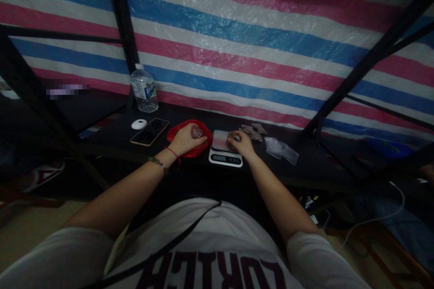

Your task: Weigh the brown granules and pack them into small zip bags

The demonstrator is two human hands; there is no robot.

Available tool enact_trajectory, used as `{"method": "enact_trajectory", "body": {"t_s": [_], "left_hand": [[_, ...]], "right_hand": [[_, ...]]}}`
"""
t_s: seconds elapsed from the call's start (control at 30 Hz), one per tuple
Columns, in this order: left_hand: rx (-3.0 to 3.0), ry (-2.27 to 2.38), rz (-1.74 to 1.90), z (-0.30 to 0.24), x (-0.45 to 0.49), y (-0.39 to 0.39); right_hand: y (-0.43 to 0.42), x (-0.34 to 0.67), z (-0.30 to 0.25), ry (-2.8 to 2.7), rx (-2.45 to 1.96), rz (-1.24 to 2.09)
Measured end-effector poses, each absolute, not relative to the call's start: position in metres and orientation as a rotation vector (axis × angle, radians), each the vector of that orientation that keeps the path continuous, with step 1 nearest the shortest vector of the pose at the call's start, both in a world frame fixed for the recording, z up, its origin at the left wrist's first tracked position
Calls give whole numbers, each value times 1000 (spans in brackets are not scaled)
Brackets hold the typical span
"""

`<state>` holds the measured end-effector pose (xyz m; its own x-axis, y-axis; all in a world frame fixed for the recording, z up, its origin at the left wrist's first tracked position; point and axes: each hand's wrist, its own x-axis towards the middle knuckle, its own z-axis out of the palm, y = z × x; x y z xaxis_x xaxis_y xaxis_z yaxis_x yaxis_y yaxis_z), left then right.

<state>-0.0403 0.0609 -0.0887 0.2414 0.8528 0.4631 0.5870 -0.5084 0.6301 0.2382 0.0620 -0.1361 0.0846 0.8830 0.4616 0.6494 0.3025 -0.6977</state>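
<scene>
My left hand (186, 140) is over a red plastic bag (173, 132), fingers closed round a small clear, brownish-pink thing (196, 132) whose kind I cannot make out. My right hand (243, 145) is at the right side of a white digital kitchen scale (225, 162). Its fingers are pinched on a small clear bag with brown contents (232, 137), at the edge of the metal weighing plate (220, 139). Whether that bag rests on the plate is unclear. The scale's display is lit, but its figures are too small to read.
Several filled small bags (252, 132) lie right of the scale, with flat clear bags (280, 149) beside them. Leftward are a phone (150, 132), a white rounded case (139, 124) and a plastic bottle (145, 90). Black metal posts (124, 22) and a striped sheet (230, 54) border the desk.
</scene>
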Motion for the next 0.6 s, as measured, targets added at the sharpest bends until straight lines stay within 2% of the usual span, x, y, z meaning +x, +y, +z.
{"method": "enact_trajectory", "body": {"t_s": [0.23, 0.47, 0.6], "left_hand": [[2200, 1205, 1082, -91, -42, 66], [2095, 889, 1150, -87, -21, 42], [2055, 821, 1109, -97, -7, 33]], "right_hand": [[54, 231, -123, -1490, -1368, 258], [22, 204, -93, -1460, -1089, 438], [3, 181, -81, -1458, -956, 654]]}}
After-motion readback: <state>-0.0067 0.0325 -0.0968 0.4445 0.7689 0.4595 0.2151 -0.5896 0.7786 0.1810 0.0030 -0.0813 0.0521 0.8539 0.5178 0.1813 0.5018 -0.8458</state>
